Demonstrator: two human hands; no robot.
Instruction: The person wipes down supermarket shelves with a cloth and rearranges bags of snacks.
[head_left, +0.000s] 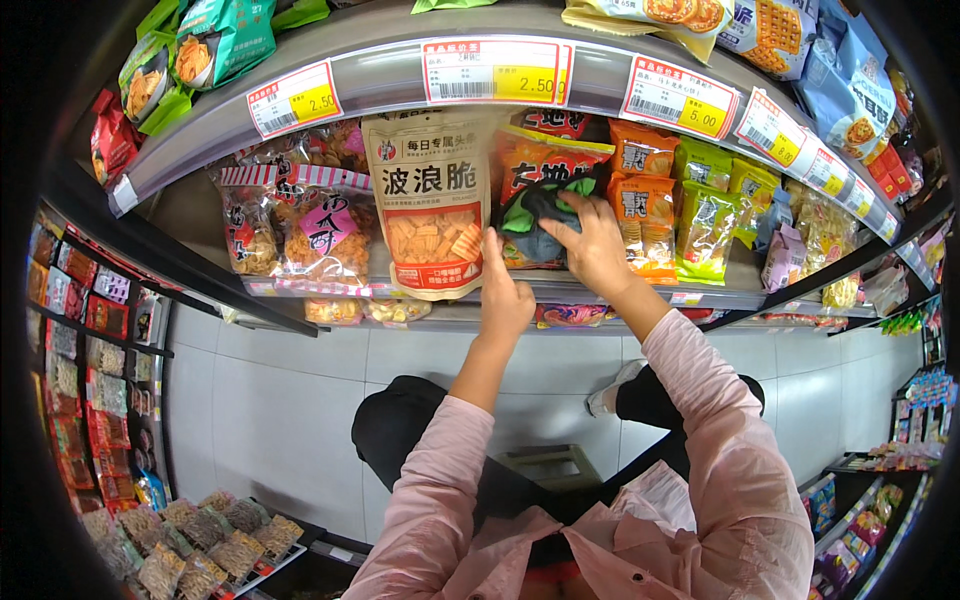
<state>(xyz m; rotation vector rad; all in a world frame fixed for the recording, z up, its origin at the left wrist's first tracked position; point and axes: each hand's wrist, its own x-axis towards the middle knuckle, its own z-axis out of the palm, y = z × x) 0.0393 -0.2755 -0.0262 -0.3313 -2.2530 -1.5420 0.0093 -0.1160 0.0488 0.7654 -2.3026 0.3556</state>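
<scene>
My right hand (600, 244) presses a crumpled dark grey and green cloth (551, 214) in front of an orange snack bag (547, 154) on the shelf. To its left, my left hand (504, 289) touches the lower right edge of a tall kraft-coloured snack pouch (433, 180). The pouch stands upright, and its base reaches over the shelf's front edge. Whether my left fingers grip the pouch or only rest along it does not show. The cloth covers the lower part of the orange bag.
Clear snack bags (326, 225) stand left of the pouch; orange packs (643, 217) and green packs (703, 232) stand right. A price-tagged upper shelf edge (382, 75) overhangs them. Below are a tiled floor (285, 420) and a low stool (551, 465). Side racks (161, 360) hold packaged goods.
</scene>
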